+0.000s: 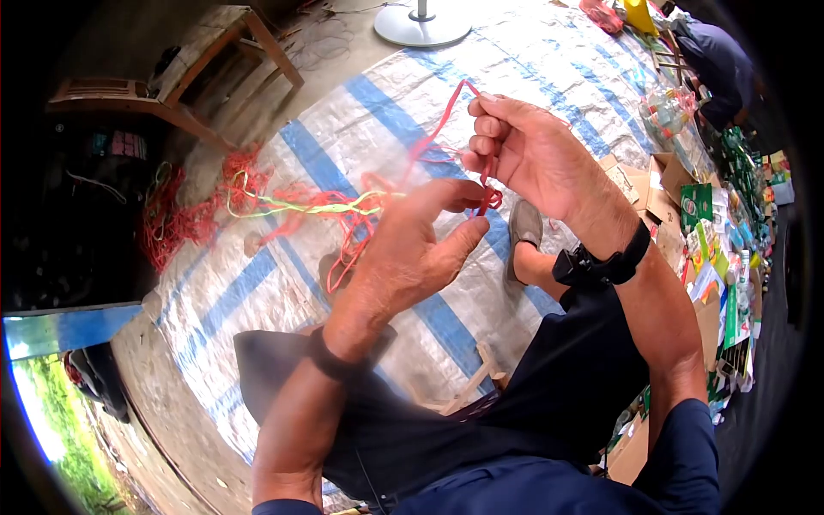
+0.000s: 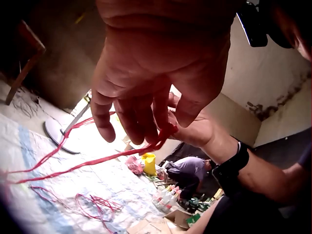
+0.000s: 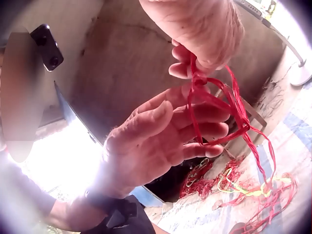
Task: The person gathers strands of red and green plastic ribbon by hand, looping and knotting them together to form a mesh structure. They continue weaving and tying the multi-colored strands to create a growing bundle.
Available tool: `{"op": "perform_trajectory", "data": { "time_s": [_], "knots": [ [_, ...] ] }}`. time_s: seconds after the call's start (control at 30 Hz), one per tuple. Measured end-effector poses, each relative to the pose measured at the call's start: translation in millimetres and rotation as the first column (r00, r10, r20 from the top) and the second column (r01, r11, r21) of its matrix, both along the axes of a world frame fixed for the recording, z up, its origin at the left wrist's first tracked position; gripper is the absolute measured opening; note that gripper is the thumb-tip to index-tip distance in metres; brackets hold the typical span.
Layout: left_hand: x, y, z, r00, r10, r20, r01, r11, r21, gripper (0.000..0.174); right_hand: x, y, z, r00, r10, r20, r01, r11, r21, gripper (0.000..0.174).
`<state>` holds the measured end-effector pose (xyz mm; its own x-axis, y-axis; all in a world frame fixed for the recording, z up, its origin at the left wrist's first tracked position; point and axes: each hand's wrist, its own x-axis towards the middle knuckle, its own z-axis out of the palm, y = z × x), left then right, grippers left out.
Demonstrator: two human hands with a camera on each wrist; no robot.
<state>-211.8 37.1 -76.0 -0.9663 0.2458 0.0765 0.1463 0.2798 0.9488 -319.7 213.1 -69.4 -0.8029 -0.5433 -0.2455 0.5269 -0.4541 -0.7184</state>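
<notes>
A strand of red plastic string (image 1: 444, 129) runs between my two hands, raised over the striped sheet. My right hand (image 1: 536, 154) pinches it with curled fingers, and a bend of string stands up above the fingertips. My left hand (image 1: 412, 249) is lower and to the left, its thumb spread away from the fingers. In the right wrist view, a loop of the red string (image 3: 224, 141) hangs about the left fingers (image 3: 202, 131), which are nearly straight. A small knot (image 2: 170, 129) shows by the left thumb in the left wrist view. Yellow-green string (image 1: 318, 204) trails leftward among red strands.
A tangled heap of red string (image 1: 172, 219) lies at the left. The blue-and-white sheet (image 1: 249, 283) covers the floor. A wooden bench (image 1: 202, 60) and a round stand base (image 1: 421, 26) are at the back. Bottles and cardboard (image 1: 678, 193) line the right, where another person (image 1: 717, 64) bends over.
</notes>
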Motion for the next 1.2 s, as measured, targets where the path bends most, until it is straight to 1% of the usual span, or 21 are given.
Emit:
{"op": "perform_trajectory", "data": {
  "time_s": [0.03, 0.07, 0.1, 0.13, 0.2, 0.27, 0.3, 0.37, 0.4, 0.47, 0.5, 0.6, 0.67, 0.7, 0.77, 0.9, 0.97, 1.0, 1.07, 1.13, 1.2],
  "knots": [
    [0.4, 2.2, -1.4, 0.999, 0.032, 0.014, -0.032, 0.999, 0.012, 0.021, 1.6, 0.0, 0.4, 1.000, -0.004, 0.000, 0.004, 1.000, -0.001, 0.019],
    [0.5, 3.8, -2.9, 0.998, 0.064, 0.029, -0.065, 0.998, 0.023, 0.023, 4.2, -0.7, 1.2, 1.000, -0.027, 0.012, 0.027, 0.999, -0.038, 0.019],
    [0.2, 5.0, -4.4, 0.998, 0.062, 0.030, -0.062, 0.998, 0.023, 0.023, 6.5, -1.4, 1.5, 0.998, -0.050, 0.026, 0.051, 0.996, -0.075, 0.020],
    [-0.1, 6.0, -5.8, 0.996, 0.075, 0.042, -0.077, 0.996, 0.040, 0.024, 7.8, -1.7, -0.3, 0.998, -0.052, 0.026, 0.054, 0.996, -0.075, 0.020],
    [-0.5, 8.1, -4.3, 0.995, 0.085, 0.054, -0.088, 0.995, 0.055, 0.025, 9.6, -2.6, -4.4, 0.997, -0.067, -0.024, 0.065, 0.993, -0.097, 0.020],
    [1.2, 10.1, 0.5, 0.994, 0.109, 0.011, -0.108, 0.992, -0.068, 0.024, 13.1, -5.2, -1.8, 0.997, -0.074, -0.019, 0.071, 0.991, -0.117, 0.020],
    [0.9, 11.3, -1.9, 0.994, 0.106, 0.012, -0.105, 0.992, -0.069, 0.024, 14.3, -6.3, -1.1, 0.997, -0.078, -0.013, 0.075, 0.988, -0.135, 0.020],
    [0.8, 12.8, -11.1, 0.991, 0.136, -0.008, -0.136, 0.991, 0.016, 0.021, 14.8, -7.5, -2.9, 0.997, -0.075, -0.012, 0.073, 0.985, -0.156, 0.019],
    [0.7, 12.5, -14.2, 0.991, 0.135, -0.007, -0.135, 0.991, 0.015, 0.021, 14.9, -8.3, -3.5, 0.997, -0.070, -0.013, 0.066, 0.982, -0.175, 0.019],
    [0.5, 12.1, -18.0, 0.989, 0.130, 0.064, -0.136, 0.986, 0.094, 0.015, 15.8, -10.1, -0.5, 0.997, -0.079, -0.004, 0.077, 0.986, -0.150, 0.019],
    [1.3, 12.2, -17.1, 0.990, 0.128, 0.066, -0.134, 0.987, 0.093, 0.015, 16.7, -10.1, 0.2, 0.996, -0.088, 0.003, 0.088, 0.988, -0.125, 0.018],
    [1.1, 10.1, -14.6, 0.991, 0.103, 0.082, -0.110, 0.990, 0.088, 0.010, 12.3, -7.5, -4.4, 0.995, -0.099, -0.029, 0.094, 0.987, -0.134, 0.017],
    [-0.1, 8.5, -18.1, 0.991, 0.054, 0.120, -0.080, 0.971, 0.226, 0.008, 12.4, -7.0, -1.0, 0.992, -0.121, -0.035, 0.117, 0.987, -0.109, 0.016],
    [0.3, 8.1, -17.5, 0.991, 0.053, 0.122, -0.079, 0.971, 0.225, 0.008, 12.5, -7.0, 0.6, 0.989, -0.142, -0.043, 0.138, 0.987, -0.084, 0.016],
    [-0.1, 7.5, -15.1, 0.981, 0.087, 0.174, -0.124, 0.968, 0.217, 0.009, 9.8, -4.1, 0.7, 0.989, -0.146, -0.029, 0.143, 0.986, -0.088, 0.016],
    [0.2, 7.1, -17.0, 0.983, 0.108, 0.151, -0.143, 0.960, 0.241, 0.011, 8.1, -0.4, 4.1, 0.983, -0.178, -0.034, 0.175, 0.982, -0.075, 0.015],
    [-0.2, 6.8, -19.5, 0.976, 0.116, 0.185, -0.170, 0.935, 0.312, 0.010, 9.2, 0.0, 8.5, 0.978, -0.203, -0.045, 0.200, 0.978, -0.062, 0.015],
    [0.1, 7.2, -18.4, 0.976, 0.115, 0.184, -0.169, 0.935, 0.312, 0.010, 9.6, 0.1, 9.7, 0.972, -0.227, -0.055, 0.224, 0.973, -0.049, 0.015],
    [1.2, 8.0, -14.8, 0.963, 0.186, 0.194, -0.237, 0.929, 0.285, 0.010, 5.4, 4.9, 9.5, 0.973, -0.222, -0.058, 0.219, 0.974, -0.058, 0.015],
    [1.0, 4.6, -12.1, 0.962, 0.165, 0.217, -0.227, 0.925, 0.305, 0.012, 1.5, 8.9, 9.5, 0.974, -0.217, -0.062, 0.213, 0.975, -0.066, 0.015],
    [0.4, 2.3, -12.7, 0.960, 0.144, 0.240, -0.219, 0.920, 0.326, 0.015, -1.2, 11.4, 10.7, 0.964, -0.253, -0.082, 0.248, 0.966, -0.068, 0.015]
  ]
}}
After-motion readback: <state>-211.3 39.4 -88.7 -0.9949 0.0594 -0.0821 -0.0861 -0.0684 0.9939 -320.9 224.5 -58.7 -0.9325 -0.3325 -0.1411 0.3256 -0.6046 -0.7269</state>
